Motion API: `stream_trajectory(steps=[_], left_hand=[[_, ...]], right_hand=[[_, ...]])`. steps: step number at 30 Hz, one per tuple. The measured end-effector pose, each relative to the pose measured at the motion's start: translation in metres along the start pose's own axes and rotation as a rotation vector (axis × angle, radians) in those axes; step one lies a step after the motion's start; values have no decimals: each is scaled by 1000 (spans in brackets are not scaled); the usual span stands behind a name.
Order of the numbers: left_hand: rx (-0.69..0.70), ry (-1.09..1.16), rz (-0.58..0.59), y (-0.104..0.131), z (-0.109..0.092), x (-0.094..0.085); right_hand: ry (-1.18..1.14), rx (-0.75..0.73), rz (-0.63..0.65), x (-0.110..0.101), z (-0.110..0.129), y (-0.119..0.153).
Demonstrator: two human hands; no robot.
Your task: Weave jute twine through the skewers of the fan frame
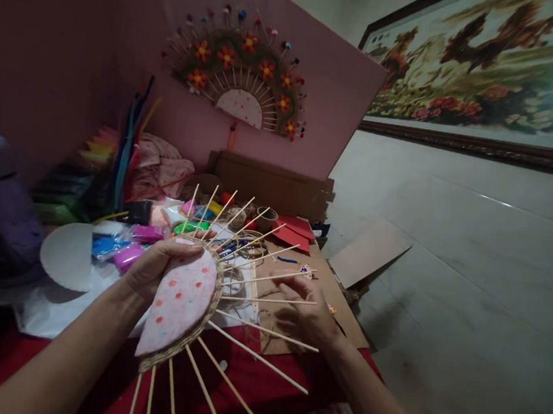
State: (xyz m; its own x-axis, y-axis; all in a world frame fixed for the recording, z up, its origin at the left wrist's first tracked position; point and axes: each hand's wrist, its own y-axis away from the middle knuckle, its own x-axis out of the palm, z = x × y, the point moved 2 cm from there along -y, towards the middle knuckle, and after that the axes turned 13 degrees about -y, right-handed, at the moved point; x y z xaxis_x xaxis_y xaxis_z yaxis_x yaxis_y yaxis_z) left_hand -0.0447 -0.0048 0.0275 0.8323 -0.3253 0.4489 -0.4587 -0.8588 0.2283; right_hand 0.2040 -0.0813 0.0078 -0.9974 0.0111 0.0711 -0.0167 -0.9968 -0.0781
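Observation:
A half-round fan frame [183, 296] fills the middle of the view. Its padded cloth is pale pink with coloured dots, braided twine [222, 279] edges the curve, and several thin wooden sticks [263, 331] spread outward from it. My left hand [162, 257] grips the frame by its upper end, thumb over the cloth and the other fingers mostly behind. Beyond the right-hand sticks is my right hand [308, 306], its fingers loosely bent and apart, partly covered by the sticks. I make out nothing held in it. Loose twine [264, 350] lies on the cardboard below it.
A finished fan [240, 78] with felt flowers rests against a pink board [336, 108]. Bags of coloured clay [128, 256], a white half disc [68, 255], red paper [293, 233] and a cardboard sheet [334, 318] lie on the red-covered table [238, 387]. A white wall stands right.

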Motion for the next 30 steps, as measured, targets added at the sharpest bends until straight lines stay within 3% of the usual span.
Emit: stream_trajectory(steps=[1,4,8,11,17,21,30], left_hand=[[-8,8,0,-1,1,-1],[-24,33,15,-3,3,-4],[-8,51,39,-4,4,-7],[-23,30,18,-2,3,-5],[15,-7,16,1,1,1],[15,9,25,0,3,1],[13,4,39,-3,5,-1]], right_hand=[[-152,106,66,13,-2,0],[-481,243,256,45,-4,2],[-622,362,411,61,-5,3],[-679,371,357,61,-9,-1],[-675,218,219,59,-17,-8],[-641,103,185,58,-22,-10],[-636,16,156,52,-27,-15]])
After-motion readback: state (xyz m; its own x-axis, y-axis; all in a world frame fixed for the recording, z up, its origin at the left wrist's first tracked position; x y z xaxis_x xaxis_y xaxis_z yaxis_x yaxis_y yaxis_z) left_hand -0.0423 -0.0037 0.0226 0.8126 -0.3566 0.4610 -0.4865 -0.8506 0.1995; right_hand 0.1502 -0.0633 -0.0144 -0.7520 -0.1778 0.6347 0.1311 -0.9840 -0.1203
